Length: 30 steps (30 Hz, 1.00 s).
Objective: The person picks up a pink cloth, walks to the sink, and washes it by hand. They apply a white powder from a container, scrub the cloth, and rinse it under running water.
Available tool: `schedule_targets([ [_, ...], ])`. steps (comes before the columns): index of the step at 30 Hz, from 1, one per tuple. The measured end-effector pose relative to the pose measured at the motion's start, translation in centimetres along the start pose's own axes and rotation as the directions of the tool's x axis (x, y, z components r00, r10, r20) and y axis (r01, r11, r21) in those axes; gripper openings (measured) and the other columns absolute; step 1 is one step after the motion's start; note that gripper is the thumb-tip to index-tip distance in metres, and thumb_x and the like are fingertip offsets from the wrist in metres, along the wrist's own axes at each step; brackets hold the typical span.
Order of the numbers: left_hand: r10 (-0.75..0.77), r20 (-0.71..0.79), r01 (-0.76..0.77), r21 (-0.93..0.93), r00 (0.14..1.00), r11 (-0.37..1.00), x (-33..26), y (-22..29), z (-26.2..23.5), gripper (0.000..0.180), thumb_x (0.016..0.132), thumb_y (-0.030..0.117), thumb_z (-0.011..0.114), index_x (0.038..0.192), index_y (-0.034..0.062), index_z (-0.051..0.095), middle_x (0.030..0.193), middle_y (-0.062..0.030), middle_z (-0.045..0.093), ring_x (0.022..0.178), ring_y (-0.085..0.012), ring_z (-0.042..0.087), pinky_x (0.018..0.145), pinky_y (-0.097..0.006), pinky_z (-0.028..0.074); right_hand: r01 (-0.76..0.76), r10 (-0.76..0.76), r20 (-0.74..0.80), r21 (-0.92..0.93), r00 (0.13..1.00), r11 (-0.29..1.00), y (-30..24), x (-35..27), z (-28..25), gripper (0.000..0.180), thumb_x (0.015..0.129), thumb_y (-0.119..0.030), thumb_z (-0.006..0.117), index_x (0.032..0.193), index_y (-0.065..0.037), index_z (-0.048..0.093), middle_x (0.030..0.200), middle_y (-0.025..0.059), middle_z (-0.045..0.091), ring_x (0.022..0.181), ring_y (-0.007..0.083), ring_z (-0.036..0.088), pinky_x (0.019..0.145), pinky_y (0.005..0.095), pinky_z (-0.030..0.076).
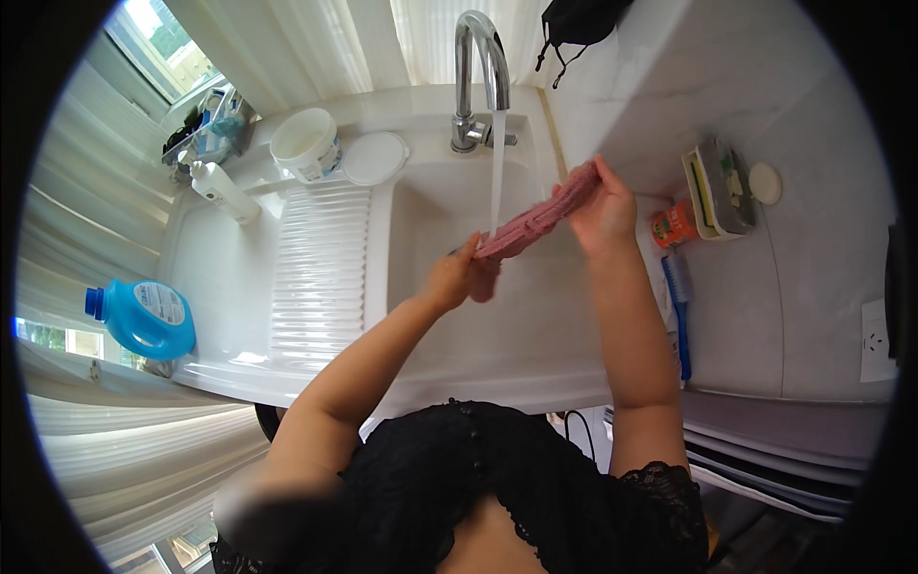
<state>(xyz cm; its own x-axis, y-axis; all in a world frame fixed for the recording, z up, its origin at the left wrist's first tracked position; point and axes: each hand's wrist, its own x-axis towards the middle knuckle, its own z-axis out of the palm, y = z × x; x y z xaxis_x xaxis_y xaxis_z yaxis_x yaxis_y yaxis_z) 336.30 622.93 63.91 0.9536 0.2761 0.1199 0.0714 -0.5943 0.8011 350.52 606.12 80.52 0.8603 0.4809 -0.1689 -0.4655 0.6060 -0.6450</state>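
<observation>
Fingers of the left hand [459,277] pinch the lower end of a pink ribbed cloth [535,218]; the right hand [604,212] grips its upper end. The cloth is stretched taut, tilted, under the running stream from the chrome faucet [478,67], above the white sink [421,220]. A blue detergent bottle [143,319] with a pale label lies at the left rim; a white tub [306,145] stands behind the ribbed drainboard [320,268].
</observation>
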Motion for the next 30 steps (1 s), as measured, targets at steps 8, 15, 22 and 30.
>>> schedule_targets([
  [8,-0.009,-0.089,-0.027,-0.395,0.996,0.918,3.2,3.2,-8.5,0.027,0.094,0.011,0.050,0.119,0.0030,0.057,0.097,-0.0094,0.067,0.081,-0.0183,0.065,0.074,-0.030,0.051,-0.038,0.047,0.002,-0.561,0.999,0.827,1.6,-0.8,-3.6,0.020,0.097,-0.025,0.051,0.098,-0.007,0.061,0.088,0.0009,0.062,0.083,0.0110,0.059,0.076,0.0294,0.049],
  [15,-0.207,-0.079,0.085,-0.730,0.975,0.678,3.8,8.0,-7.3,0.020,0.096,0.012,0.048,0.105,-0.0001,0.060,0.090,-0.0053,0.064,0.082,-0.0108,0.061,0.070,-0.025,0.051,-0.146,0.142,-0.055,-0.601,0.988,0.786,5.5,-1.3,-1.8,0.023,0.095,-0.026,0.056,0.094,-0.003,0.062,0.084,0.0037,0.063,0.071,0.0118,0.060,0.068,0.0281,0.052],
  [22,-0.095,0.314,0.293,-0.680,0.945,0.673,0.3,9.6,-5.3,0.026,0.093,0.017,0.053,0.109,-0.0020,0.060,0.093,-0.0089,0.065,0.088,-0.0143,0.061,0.080,-0.027,0.049,-0.356,0.391,0.076,-0.281,0.917,0.891,8.1,-1.0,-1.1,0.012,0.087,-0.008,0.059,0.094,0.001,0.056,0.090,0.0121,0.062,0.081,0.0218,0.065,0.069,0.0353,0.056],
  [30,-0.532,0.727,0.717,-0.637,0.435,-0.284,0.8,4.4,-4.3,0.042,0.093,0.037,0.053,0.120,0.0052,0.052,0.119,-0.0165,0.055,0.106,-0.0265,0.058,0.091,-0.044,0.049,-0.234,0.326,0.102,-0.504,0.940,0.832,8.0,-1.9,-0.8,0.029,0.075,0.007,0.054,0.104,0.005,0.058,0.098,0.0142,0.064,0.087,0.0220,0.066,0.073,0.0335,0.056],
])
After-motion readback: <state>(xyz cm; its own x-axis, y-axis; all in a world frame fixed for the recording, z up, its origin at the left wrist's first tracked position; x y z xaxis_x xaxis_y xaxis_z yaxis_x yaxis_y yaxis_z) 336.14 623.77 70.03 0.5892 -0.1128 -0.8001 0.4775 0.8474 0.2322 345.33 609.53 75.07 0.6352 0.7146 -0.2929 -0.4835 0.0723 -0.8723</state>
